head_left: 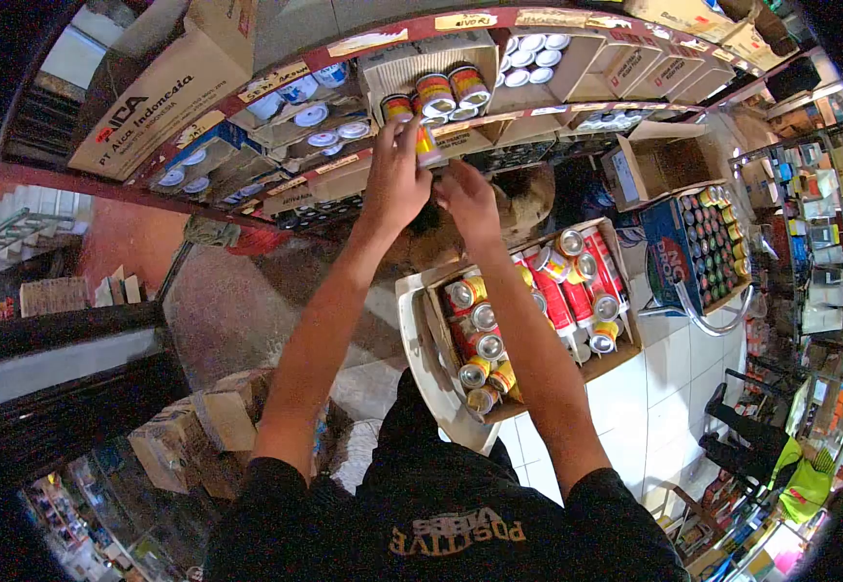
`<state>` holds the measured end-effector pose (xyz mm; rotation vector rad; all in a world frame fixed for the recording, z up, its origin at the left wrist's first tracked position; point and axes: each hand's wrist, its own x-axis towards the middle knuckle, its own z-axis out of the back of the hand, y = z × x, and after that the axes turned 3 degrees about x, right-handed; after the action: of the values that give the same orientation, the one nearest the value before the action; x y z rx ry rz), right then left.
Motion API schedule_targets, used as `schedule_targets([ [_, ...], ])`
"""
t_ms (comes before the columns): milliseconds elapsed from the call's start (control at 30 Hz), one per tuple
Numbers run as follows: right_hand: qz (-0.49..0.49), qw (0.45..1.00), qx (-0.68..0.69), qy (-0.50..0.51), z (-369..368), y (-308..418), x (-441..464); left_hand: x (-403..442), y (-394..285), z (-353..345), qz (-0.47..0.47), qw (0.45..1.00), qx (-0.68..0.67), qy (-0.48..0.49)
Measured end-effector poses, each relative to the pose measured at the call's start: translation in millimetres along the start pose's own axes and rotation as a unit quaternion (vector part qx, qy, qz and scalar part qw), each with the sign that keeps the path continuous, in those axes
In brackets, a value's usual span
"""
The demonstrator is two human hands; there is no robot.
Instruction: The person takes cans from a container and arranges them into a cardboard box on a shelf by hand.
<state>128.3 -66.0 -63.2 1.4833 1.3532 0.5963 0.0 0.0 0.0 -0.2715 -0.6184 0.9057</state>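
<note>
My left hand [397, 184] is raised to the shelf, its fingers closed around a small yellow and red can [427, 145]. This can tilts just below the front of an open cardboard box [383, 70] on the shelf. Inside that box, similar cans [435, 94] lie on their sides. My right hand [470, 202] is close by on the right, its fingers loosely bent and apart, with nothing visible in them. Below my right forearm, a carton [625, 361] holds several yellow cans [570, 242] and red and white tubes. The carton rests on a white plastic chair [412, 315].
White-lidded cans [312, 116] fill shelf compartments on the left. An open empty carton [625, 179] and a blue box of spray cans [667, 257] stand at right. Taped cartons [174, 446] sit low at left. A person in a bright vest [803, 485] is at far right.
</note>
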Motion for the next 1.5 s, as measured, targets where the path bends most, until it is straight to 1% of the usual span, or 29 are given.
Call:
schedule_targets([
  [67, 0.039, 0.999, -0.031, -0.004, 0.1, 14.6, 10.4, 14.3, -8.2, -2.3, 0.002, 0.999, 0.026, -0.026],
  [100, 0.046, 0.999, -0.021, 0.002, -23.0, 11.4, 43.9, 36.0, 17.1, 2.2, -0.005, 0.999, 0.037, -0.029],
  [200, 0.094, 0.995, 0.013, -0.006, -31.5, 13.2, 76.1, 51.0, 27.4, -7.3, -0.001, 0.995, 0.089, -0.042],
  [300, 0.094, 0.995, -0.024, -0.035, -39.9, 22.0, 94.9, 58.8, 33.5, -17.2, -0.005, 0.995, 0.084, -0.046],
  [333, 0.075, 0.996, -0.045, -0.034, -41.1, 29.2, 94.6, 62.1, 38.2, -22.3, -0.003, 0.996, 0.082, -0.045],
  [367, 0.073, 0.996, -0.046, -0.034, -44.7, 34.7, 93.8, 66.3, 43.9, -26.3, -0.008, 0.996, 0.078, -0.048],
  [433, 0.047, 0.996, -0.039, -0.070, -46.8, 33.9, 94.9, 70.7, 53.2, -33.7, -0.009, 0.996, 0.073, -0.048],
  [467, 0.051, 0.997, 0.000, -0.061, -48.6, 33.6, 95.2, 72.9, 58.3, -36.0, -0.012, 0.995, 0.084, -0.051],
  [500, 0.049, 0.997, 0.000, -0.060, -47.9, 29.3, 98.0, 73.9, 62.4, -38.3, -0.015, 0.994, 0.096, -0.053],
  [567, 0.125, 0.988, -0.028, -0.089, -46.3, 22.2, 103.8, 74.2, 67.4, -43.2, -0.022, 0.991, 0.109, -0.072],
  [633, 0.137, 0.986, -0.048, -0.079, -37.1, 15.1, 111.3, 74.2, 67.8, -43.0, -0.030, 0.988, 0.123, -0.091],
  [700, 0.151, 0.984, -0.068, -0.069, -26.1, 10.4, 121.3, 73.5, 64.4, -40.1, -0.037, 0.988, 0.136, -0.061],
  [767, 0.130, 0.978, -0.134, -0.094, -14.7, 6.6, 132.3, 70.2, 46.8, -33.1, -0.033, 0.988, 0.141, -0.052],
  [800, 0.130, 0.978, -0.134, -0.095, -13.0, 4.2, 136.7, 69.3, 42.0, -34.7, -0.028, 0.988, 0.146, -0.044],
  [867, 0.177, 0.972, -0.044, -0.151, -11.3, -1.3, 145.2, 74.6, 37.4, -39.7, -0.009, 0.983, 0.177, -0.045],
  [900, 0.176, 0.972, -0.044, -0.150, -15.5, 2.0, 145.5, 76.7, 38.7, -44.6, 0.010, 0.977, 0.208, -0.046],
  [933, 0.182, 0.961, 0.005, -0.210, -20.5, 5.5, 146.7, 79.6, 40.8, -48.6, 0.010, 0.977, 0.208, -0.046],
  [967, 0.187, 0.943, 0.055, -0.268, -23.9, 9.6, 147.3, 83.2, 43.2, -52.3, 0.012, 0.968, 0.243, -0.056],
  [1000, 0.187, 0.944, 0.055, -0.267, -23.1, 14.4, 147.7, 85.4, 42.7, -52.4, 0.013, 0.958, 0.279, -0.065],
  [1067, 0.113, 0.942, -0.054, -0.312, -17.6, 25.8, 147.2, 87.7, 41.4, -52.0, -0.006, 0.958, 0.277, -0.077],
  [1133, 0.100, 0.941, -0.076, -0.313, -9.9, 23.6, 157.4, 90.0, 43.9, -54.5, -0.026, 0.957, 0.275, -0.088],
  [1200, 0.087, 0.940, -0.098, -0.315, -0.9, 17.4, 170.2, 92.7, 47.5, -58.2, -0.083, 0.944, 0.294, -0.124],
  [1233, 0.084, 0.948, -0.087, -0.294, 3.4, 12.7, 176.6, 91.7, 47.4, -58.8, -0.083, 0.944, 0.294, -0.124],
  [1267, 0.081, 0.955, -0.077, -0.273, 7.2, 7.6, 182.4, 89.9, 47.4, -59.1, -0.063, 0.955, 0.273, -0.097],
  [1300, 0.080, 0.956, -0.077, -0.273, 4.7, 8.7, 180.4, 88.0, 47.0, -58.4, -0.043, 0.964, 0.252, -0.070],
  [1367, 0.150, 0.935, -0.085, -0.309, -0.7, 9.9, 175.4, 87.7, 45.7, -57.8, -0.027, 0.966, 0.252, -0.054],
  [1400, 0.150, 0.936, -0.085, -0.308, -0.4, 9.0, 175.5, 87.8, 47.5, -59.9, -0.012, 0.967, 0.251, -0.038],
  [1467, 0.163, 0.927, -0.139, -0.308, 2.0, 7.4, 174.9, 89.2, 50.9, -64.5, -0.017, 0.962, 0.266, -0.055],
  [1500, 0.162, 0.927, -0.139, -0.307, -0.5, 10.0, 169.2, 89.2, 52.8, -67.3, -0.022, 0.957, 0.281, -0.071],
])
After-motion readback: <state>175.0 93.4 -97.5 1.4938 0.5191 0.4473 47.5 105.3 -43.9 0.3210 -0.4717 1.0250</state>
